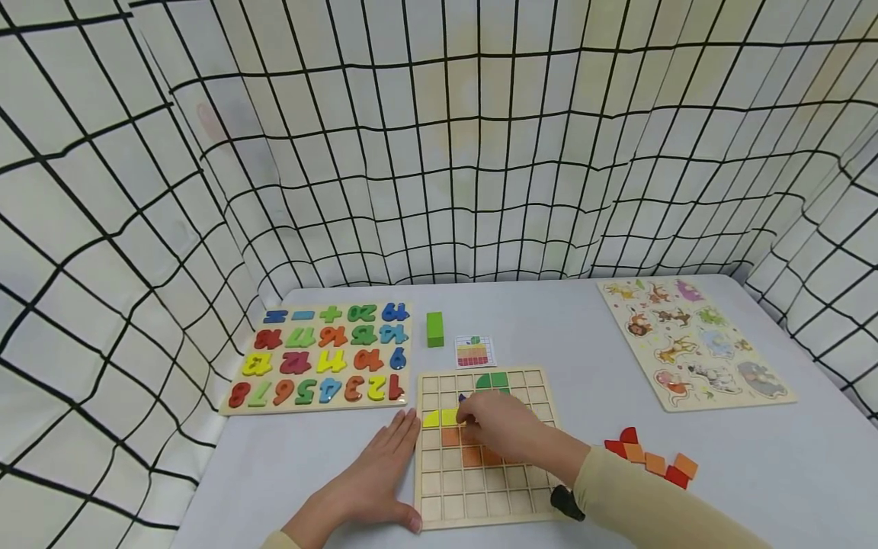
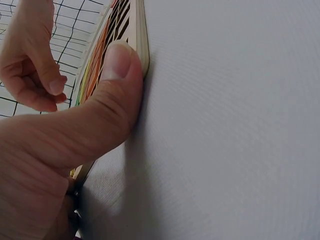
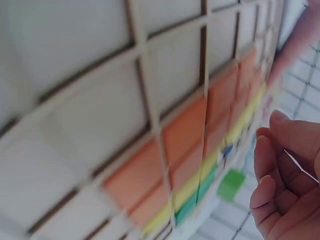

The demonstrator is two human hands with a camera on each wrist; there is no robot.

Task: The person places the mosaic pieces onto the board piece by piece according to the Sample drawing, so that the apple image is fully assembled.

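My left hand [image 1: 377,480] lies against the left edge of a wooden grid board [image 1: 439,512], fingers extended; its thumb [image 2: 120,65] presses the board's near corner. Over the board's middle hovers my right hand [image 1: 504,423], fingers loosely curled, thumb near the index finger; I see nothing between them. Orange squares [image 1: 450,437], yellow pieces [image 1: 448,417] and green pieces [image 1: 498,379] sit in grid cells. A small dark-blue piece [image 3: 226,151] lies on the board beyond the yellow row, apart from the right fingertips in the right wrist view. The right hand covers part of the pattern.
Behind the board are a small pattern card [image 1: 475,352] and a green block [image 1: 435,329]. Loose red and orange pieces [image 1: 655,463] lie to the right. A number puzzle [image 1: 315,343] stands left, an animal puzzle [image 1: 693,343] far right. Black netting [image 1: 480,118] surrounds the table.
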